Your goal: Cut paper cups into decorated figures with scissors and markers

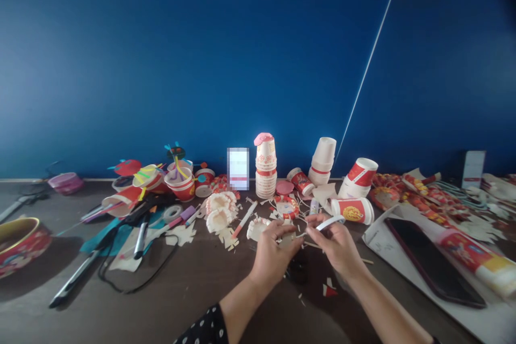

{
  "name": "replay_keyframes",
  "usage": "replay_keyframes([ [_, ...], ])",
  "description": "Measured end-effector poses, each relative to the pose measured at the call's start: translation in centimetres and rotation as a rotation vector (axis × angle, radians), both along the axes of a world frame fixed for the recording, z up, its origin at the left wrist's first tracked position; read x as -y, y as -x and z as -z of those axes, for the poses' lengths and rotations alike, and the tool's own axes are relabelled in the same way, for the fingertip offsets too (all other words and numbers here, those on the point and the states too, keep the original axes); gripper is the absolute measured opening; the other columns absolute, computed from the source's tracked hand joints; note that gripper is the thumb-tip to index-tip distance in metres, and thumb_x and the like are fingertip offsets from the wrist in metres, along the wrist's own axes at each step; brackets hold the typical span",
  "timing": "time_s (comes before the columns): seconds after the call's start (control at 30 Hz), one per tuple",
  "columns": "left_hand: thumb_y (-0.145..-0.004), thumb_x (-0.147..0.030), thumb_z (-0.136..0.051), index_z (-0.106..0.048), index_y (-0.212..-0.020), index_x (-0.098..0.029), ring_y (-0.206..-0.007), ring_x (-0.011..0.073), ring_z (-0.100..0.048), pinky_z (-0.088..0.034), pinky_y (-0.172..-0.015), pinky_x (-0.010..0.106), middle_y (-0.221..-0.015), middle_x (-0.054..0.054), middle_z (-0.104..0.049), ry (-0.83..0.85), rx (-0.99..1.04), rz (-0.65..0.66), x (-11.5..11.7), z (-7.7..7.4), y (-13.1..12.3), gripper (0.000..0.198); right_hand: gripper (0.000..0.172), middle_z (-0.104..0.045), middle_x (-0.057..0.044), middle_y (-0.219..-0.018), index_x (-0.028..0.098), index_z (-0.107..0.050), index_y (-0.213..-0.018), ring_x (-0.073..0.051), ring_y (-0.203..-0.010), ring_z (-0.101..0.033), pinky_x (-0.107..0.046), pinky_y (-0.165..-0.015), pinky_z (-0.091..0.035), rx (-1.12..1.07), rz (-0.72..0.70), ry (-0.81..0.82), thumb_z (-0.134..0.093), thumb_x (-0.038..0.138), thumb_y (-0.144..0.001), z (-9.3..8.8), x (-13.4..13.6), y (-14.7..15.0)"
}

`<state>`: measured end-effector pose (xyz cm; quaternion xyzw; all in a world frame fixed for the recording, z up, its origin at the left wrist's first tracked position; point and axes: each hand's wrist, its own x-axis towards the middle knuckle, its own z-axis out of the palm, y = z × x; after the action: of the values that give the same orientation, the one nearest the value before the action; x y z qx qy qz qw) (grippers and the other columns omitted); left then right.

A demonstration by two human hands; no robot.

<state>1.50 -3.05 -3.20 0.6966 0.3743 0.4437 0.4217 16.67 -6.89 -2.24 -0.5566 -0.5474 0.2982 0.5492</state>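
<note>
Between the thumb and fingers of my right hand (338, 244) is a white curved strip (329, 223), perhaps paper; its far end points right, past the fingertips. My left hand (272, 251) is just beside it, thumb and fingers drawn together near a thin pale end; what it grips is too small to make out. Beneath the hands lies a dark object (297, 270), mostly covered. A white cut cup piece (257, 229) lies behind the left fingers. Close behind the right hand, a red and white paper cup (352, 210) rests on its side.
A tall stack of paper cups (266, 172) stands at the back. To its left are decorated cups (179, 183), a tape roll (173, 213) and a box cutter (74, 279). On the right, a dark phone (435, 260) lies on a white sheet (397, 250). Paper scraps (329, 289) litter the table.
</note>
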Motion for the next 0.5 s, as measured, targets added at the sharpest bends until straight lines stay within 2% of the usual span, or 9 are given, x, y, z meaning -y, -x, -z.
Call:
replay_keyframes([
  [0.13, -0.070, -0.028, -0.057, -0.067, -0.082, -0.015, -0.082, 0.0187, -0.056, -0.042, -0.076, 0.030, -0.086, 0.008, -0.063, 0.074, 0.083, 0.025, -0.2, 0.1, -0.1, 0.020, 0.018, -0.054, 0.001, -0.063, 0.019, -0.058, -0.079, -0.013, -0.054, -0.046, -0.024, -0.051, -0.036, -0.006, 0.051, -0.024, -0.059, 0.036, -0.072, -0.2, -0.1, -0.5],
  [0.27, -0.069, -0.024, -0.056, -0.065, -0.082, -0.014, -0.065, 0.0134, -0.055, -0.042, -0.062, 0.025, -0.072, 0.004, -0.063, 0.255, 0.170, 0.000, -0.5, 1.1, -0.6, 0.019, 0.018, -0.053, 0.001, -0.064, 0.019, -0.056, -0.084, -0.013, -0.056, -0.046, -0.023, -0.051, -0.036, -0.019, 0.047, -0.052, -0.059, 0.034, -0.074, 0.0, -0.2, -0.5],
  [0.4, -0.061, -0.024, -0.064, -0.056, -0.095, -0.012, -0.049, 0.0083, -0.048, -0.037, -0.049, 0.020, -0.059, -0.002, -0.057, 0.417, 0.380, 0.061, -0.5, 1.6, -1.0, 0.037, 0.020, -0.058, -0.001, -0.073, 0.019, -0.056, -0.087, -0.015, -0.061, -0.051, -0.025, -0.058, -0.041, 0.037, 0.020, -0.086, -0.060, 0.034, -0.073, 0.1, 0.1, 0.3],
  [0.5, -0.057, -0.027, -0.069, -0.057, -0.094, -0.011, -0.048, 0.0081, -0.048, -0.037, -0.046, 0.020, -0.057, -0.002, -0.056, 0.527, 0.415, 0.080, -0.2, 1.2, -1.2, 0.042, 0.019, -0.059, -0.001, -0.073, 0.020, -0.056, -0.089, -0.016, -0.061, -0.052, -0.025, -0.058, -0.042, 0.083, -0.005, -0.091, -0.058, 0.032, -0.075, -0.1, 0.4, 0.9],
])
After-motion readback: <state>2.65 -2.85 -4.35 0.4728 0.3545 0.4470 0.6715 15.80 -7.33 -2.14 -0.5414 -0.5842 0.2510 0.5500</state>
